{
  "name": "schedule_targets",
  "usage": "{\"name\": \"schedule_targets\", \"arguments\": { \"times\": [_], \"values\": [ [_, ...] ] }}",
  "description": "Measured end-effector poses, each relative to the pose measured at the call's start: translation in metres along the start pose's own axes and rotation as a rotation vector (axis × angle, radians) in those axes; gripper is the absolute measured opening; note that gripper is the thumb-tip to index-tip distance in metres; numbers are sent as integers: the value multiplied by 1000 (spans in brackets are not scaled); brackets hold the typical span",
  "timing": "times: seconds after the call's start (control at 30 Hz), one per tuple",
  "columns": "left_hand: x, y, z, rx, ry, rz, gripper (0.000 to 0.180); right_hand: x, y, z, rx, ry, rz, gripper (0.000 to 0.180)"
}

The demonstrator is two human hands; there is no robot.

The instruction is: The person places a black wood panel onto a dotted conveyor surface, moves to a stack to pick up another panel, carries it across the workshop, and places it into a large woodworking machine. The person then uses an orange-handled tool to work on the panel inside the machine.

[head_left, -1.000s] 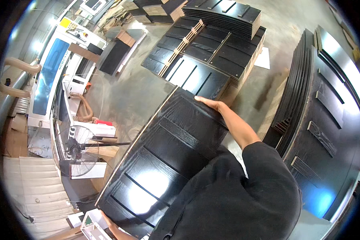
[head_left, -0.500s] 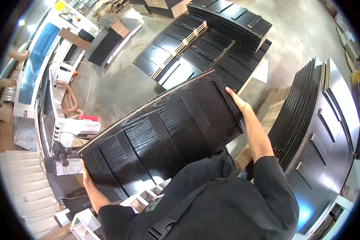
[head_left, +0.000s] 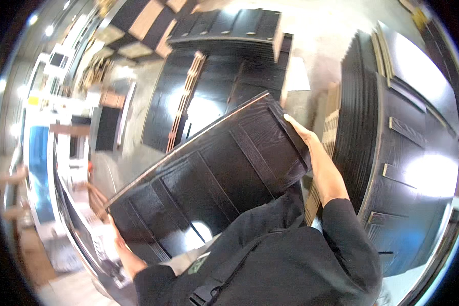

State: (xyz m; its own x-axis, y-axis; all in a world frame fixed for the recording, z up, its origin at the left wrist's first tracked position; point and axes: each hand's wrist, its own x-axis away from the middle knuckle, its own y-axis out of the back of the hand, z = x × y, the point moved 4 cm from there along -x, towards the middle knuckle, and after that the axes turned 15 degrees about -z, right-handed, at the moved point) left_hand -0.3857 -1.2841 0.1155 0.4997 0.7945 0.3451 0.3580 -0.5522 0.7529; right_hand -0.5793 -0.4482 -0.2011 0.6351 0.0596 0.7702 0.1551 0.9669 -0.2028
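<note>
Both hands grip a black panelled door [head_left: 214,173]: left hand [head_left: 118,244] at one end, right hand [head_left: 300,130] at the other. Stacked black doors [head_left: 403,148] stand just beside it.

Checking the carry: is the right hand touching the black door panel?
Touching. The head view shows the right hand gripping the far edge of the black door panel.

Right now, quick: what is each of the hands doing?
Left hand: closed on the lower-left edge of the black door panel.
Right hand: gripping the panel's upper-right edge.
</note>
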Motion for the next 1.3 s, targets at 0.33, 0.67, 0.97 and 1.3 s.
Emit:
{"name": "schedule_targets", "arguments": {
  "times": [0.33, 0.67, 0.97, 1.3],
  "values": [
    [51, -127, -142, -53, -32, 53, 91, -15, 130, 149, -128, -73, 14, 95],
    [41, -236, -214, 26, -100, 130, 93, 31, 192, 282, 13, 141, -208, 105],
    [35, -314, -298, 87, -120, 165, 95, -41, 255, 343, -3, 220, -257, 94],
    [22, -424, -363, 152, -32, 148, 96, -164, 310, 438, 138, 151, -358, 102]
  ]
}}
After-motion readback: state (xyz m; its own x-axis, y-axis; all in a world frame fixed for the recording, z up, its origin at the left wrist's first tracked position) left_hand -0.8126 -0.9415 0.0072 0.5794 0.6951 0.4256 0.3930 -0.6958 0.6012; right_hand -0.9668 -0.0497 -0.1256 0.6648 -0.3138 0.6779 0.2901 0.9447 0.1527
